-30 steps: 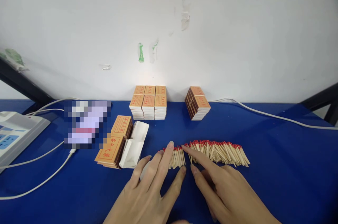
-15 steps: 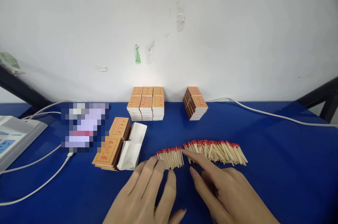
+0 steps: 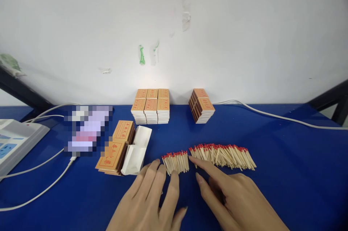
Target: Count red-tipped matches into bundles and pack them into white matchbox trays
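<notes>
Large row of red-tipped wooden matchsticks [image 3: 223, 157]: on blue tabletop [image 3: 293, 176].
Small row of red-tipped wooden matchsticks [image 3: 176, 163]: just left of large row.
Left hand [image 3: 145, 198]: left of large row, fingers spread; whether holding, cannot tell.
Right hand [image 3: 233, 193]: thumb and index apart, by large row's left end.

1. Tabletop [image 3: 285, 194], across the lower half, three to nine o'clock: smooth blue, softly glossy.
2. Matches [image 3: 178, 164], six to between four and five o'clock: bare pale wood sticks, red heads.
3. Matchboxes [image 3: 115, 156], eight o'clock: printed orange card, largely matt.
4. Trays [image 3: 133, 158], between seven and eight: thin white card, smooth.
5. Power strip [image 3: 23, 155], nearly nine: smooth pale plastic.
6. Wall [image 3: 244, 24], twelve o'clock: matt white, with rough peeled patches [image 3: 141, 56].
</notes>
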A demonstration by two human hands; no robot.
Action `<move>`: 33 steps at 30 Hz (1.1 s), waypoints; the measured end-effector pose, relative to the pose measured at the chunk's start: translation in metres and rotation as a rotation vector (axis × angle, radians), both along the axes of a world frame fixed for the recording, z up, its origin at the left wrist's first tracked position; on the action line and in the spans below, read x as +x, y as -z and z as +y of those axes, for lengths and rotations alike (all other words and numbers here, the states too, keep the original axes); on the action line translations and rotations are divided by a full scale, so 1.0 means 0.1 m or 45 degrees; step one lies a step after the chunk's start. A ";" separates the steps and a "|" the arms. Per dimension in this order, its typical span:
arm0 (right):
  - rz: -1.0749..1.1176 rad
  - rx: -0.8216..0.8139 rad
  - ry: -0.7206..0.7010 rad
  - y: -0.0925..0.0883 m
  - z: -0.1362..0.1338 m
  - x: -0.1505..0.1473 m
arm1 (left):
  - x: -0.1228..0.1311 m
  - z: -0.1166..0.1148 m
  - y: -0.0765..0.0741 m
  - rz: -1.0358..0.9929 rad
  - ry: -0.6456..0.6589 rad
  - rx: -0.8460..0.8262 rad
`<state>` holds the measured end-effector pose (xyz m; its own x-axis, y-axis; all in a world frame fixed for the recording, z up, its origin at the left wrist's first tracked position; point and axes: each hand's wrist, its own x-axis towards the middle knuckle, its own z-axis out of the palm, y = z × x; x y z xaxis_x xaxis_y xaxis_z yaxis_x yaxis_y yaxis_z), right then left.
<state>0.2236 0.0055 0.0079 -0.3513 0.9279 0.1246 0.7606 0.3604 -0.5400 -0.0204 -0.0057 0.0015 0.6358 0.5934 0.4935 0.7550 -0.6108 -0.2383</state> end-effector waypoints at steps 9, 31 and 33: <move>-0.011 -0.019 -0.027 -0.02 -0.02 0.00 | 0.01 0.01 0.00 -0.014 0.026 -0.014; -0.015 -0.082 -0.148 -0.03 -0.02 -0.06 | 0.01 0.02 -0.01 -0.005 0.056 0.002; -0.024 -0.076 -0.156 -0.02 -0.02 -0.06 | 0.01 0.02 -0.01 -0.006 0.057 -0.003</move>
